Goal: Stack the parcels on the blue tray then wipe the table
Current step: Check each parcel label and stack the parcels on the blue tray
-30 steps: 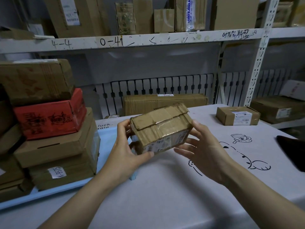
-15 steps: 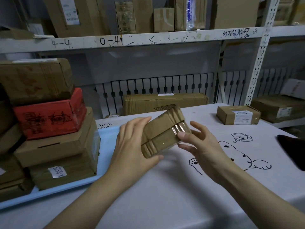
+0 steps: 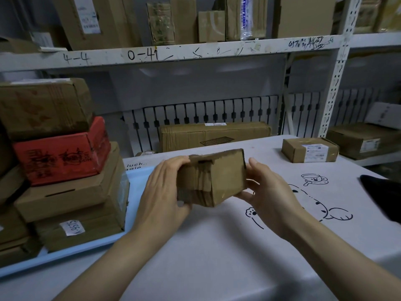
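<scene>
Parcel (image 3: 211, 178), turned since a second ago so its label faces away, sits mid-frame above the counter (image 3: 217, 246), clasped by my left hand (image 3: 165, 190) and right hand (image 3: 268, 193), ready for the blue tray (image 3: 138, 172).

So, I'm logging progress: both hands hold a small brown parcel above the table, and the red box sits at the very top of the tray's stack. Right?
Not quite. In the head view a brown box sits on the red box. The rest holds: left hand and right hand hold the small brown parcel.

Two bare forearms, no sleeves, left hand (image 3: 161, 192), right hand (image 3: 270, 195)
</scene>
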Demonstrator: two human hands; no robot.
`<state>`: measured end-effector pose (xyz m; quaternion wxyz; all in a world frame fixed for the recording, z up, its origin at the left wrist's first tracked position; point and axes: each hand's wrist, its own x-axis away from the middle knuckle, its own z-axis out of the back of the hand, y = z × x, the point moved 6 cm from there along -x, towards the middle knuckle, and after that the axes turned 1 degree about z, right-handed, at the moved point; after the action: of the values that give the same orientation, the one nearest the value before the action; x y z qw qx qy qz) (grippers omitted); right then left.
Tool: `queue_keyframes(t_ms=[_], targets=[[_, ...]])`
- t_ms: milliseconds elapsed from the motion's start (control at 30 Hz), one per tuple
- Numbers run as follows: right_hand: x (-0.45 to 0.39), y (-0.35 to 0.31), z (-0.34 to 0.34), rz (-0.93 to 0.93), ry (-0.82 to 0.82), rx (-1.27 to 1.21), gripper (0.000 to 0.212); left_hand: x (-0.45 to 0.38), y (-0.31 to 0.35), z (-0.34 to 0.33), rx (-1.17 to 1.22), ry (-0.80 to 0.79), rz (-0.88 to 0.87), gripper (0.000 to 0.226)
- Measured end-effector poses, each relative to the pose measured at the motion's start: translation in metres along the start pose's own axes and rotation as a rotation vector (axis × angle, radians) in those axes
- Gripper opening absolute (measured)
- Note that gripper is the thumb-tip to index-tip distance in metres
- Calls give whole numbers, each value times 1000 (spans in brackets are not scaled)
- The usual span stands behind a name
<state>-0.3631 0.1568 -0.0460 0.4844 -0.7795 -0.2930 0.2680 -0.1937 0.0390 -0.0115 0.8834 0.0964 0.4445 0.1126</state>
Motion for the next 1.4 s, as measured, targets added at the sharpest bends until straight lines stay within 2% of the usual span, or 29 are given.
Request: queue_keyframes(t_ms=[200,267,333,433,567,700,800,900,1033,1100,1200,1300,1400], targets=[[-2,10,0,-131,-33,-37,51,4,13,1,-199,-20,-354,81],[-2,11,-1,-132,-54,-29,42,5,14,1,-213,-1,-416,76],[-2,12,-2,-132,-70,-7,29,8,14,2,-221,16,-453,72],[-2,12,-3,-129,-94,8,34,11,13,3,-233,40,-495,60],[1,9,-9,-117,-134,1,38,13,14,7,-241,62,-534,31],[3,7,-10,-112,-129,-3,34,13,14,10,-245,76,-528,39],[0,5,-9,-98,-155,-39,50,9,14,13,-219,58,-433,65],[-2,-5,-13,-38,-208,-15,61,1,14,18,-123,24,-224,78],[-3,-25,-20,89,-195,76,61,-12,10,30,185,39,196,72],[0,-33,-28,159,-230,207,51,-16,4,31,381,16,426,71],[6,-36,-39,169,-293,310,49,-19,-2,28,714,-23,695,62],[13,-37,-51,132,-361,324,56,-20,-4,34,827,-30,806,65],[14,-44,-63,130,-350,310,55,-22,-6,44,840,-39,844,82]])
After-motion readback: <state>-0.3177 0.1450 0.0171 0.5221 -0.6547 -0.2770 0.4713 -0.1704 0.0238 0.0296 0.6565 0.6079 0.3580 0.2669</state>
